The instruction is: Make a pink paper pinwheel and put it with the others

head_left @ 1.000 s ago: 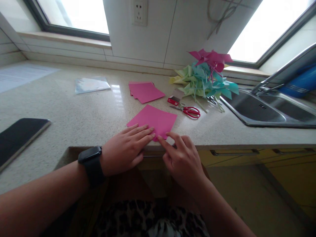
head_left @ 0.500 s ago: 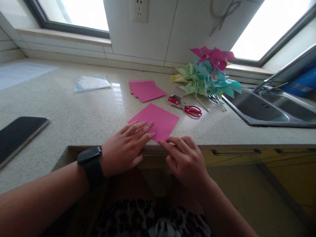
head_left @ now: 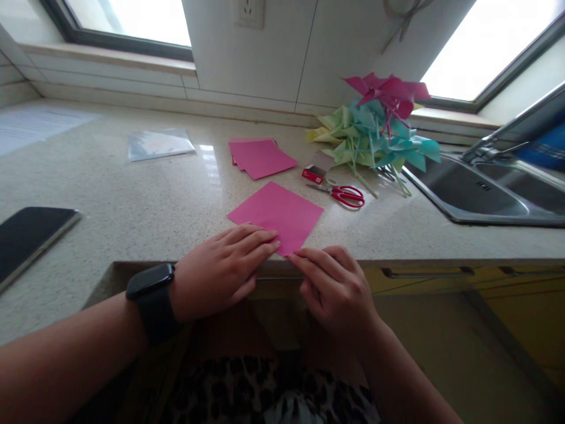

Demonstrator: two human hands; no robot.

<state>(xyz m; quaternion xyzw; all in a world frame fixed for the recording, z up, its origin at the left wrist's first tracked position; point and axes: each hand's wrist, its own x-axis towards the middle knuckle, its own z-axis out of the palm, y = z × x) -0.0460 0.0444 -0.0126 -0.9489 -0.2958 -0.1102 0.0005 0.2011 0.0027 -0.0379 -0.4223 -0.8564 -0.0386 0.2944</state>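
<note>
Here our left hand [head_left: 225, 262], fingers flat and together, seemingly steadies the square pink paper sheet [head_left: 282, 209] at the speckled pale worktop's [head_left: 189, 200] front edge while our right hand [head_left: 338, 282] touches its near corner, whether in a pinching grip we cannot tell.

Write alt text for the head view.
The left hand and right hand touch a square pink paper sheet on a speckled whitish counter. Beyond, to the right, lie red-handled metal scissors and pink, turquoise, green and yellow paper pinwheels.
</note>
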